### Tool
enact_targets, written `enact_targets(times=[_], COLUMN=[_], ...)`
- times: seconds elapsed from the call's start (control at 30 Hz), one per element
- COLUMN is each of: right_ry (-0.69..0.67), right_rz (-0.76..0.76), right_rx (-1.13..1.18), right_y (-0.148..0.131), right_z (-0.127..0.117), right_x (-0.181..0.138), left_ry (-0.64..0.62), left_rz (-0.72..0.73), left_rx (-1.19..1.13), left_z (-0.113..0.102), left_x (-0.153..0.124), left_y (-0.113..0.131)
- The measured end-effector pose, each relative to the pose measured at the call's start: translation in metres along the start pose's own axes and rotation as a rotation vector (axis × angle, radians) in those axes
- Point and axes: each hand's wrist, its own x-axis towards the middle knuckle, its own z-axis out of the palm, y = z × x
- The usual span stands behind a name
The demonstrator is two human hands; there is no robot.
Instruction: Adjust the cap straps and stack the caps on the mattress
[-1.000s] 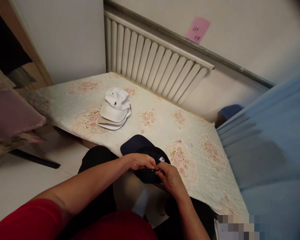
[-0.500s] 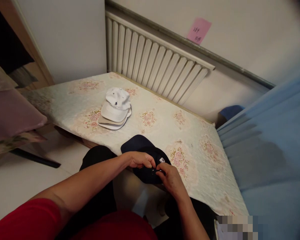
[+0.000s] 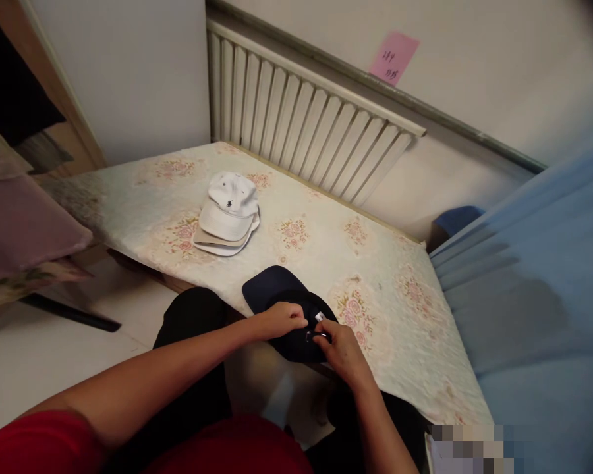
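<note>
A dark navy cap lies at the near edge of the floral mattress, its brim pointing away from me. My left hand pinches the back of the cap, fingers closed on the fabric. My right hand is closed too, holding the cap's rear strap and its small metal buckle beside a white label. The two hands almost touch at the strap. Farther back on the mattress rests a stack of white and beige caps, untouched.
A white ribbed radiator runs along the wall behind the mattress, with a pink note stuck above it. Blue fabric covers the right side. A pinkish cushion sits at the left, over pale floor.
Both hands have shifted slightly up and to the right on the cap's rear strap. The cap and the stack of white caps stay where they were.
</note>
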Motion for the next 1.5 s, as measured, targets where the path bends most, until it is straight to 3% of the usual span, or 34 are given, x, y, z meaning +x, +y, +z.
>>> enact_targets(times=[0.13, 0.3, 0.57, 0.73, 0.87, 1.33, 1.5], right_ry=[-0.008, -0.031, -0.060, -0.069, -0.152, -0.177, -0.173], right_rz=[-0.001, -0.015, -0.007, 0.001, 0.014, 0.058, 0.063], right_rx=[0.011, 0.021, 0.057, 0.091, 0.170, 0.250, 0.254], right_y=[0.002, 0.004, 0.005, 0.003, 0.000, 0.011, 0.008], right_z=[-0.003, -0.006, -0.009, -0.005, 0.000, 0.012, 0.010], right_x=[0.004, 0.007, 0.007, 0.008, 0.008, 0.002, 0.001], left_ry=[-0.054, -0.178, -0.280, -0.247, -0.233, -0.418, -0.402], left_rz=[0.113, -0.029, -0.047, -0.008, 0.035, 0.077, 0.109], left_rx=[0.222, 0.186, 0.116, 0.120, 0.226, 0.493, 0.527], left_z=[-0.001, -0.003, -0.018, -0.020, -0.016, -0.038, -0.041], left_x=[-0.010, -0.008, -0.007, -0.010, -0.006, -0.021, -0.023], left_y=[0.005, 0.006, 0.009, 0.010, 0.010, 0.021, 0.016])
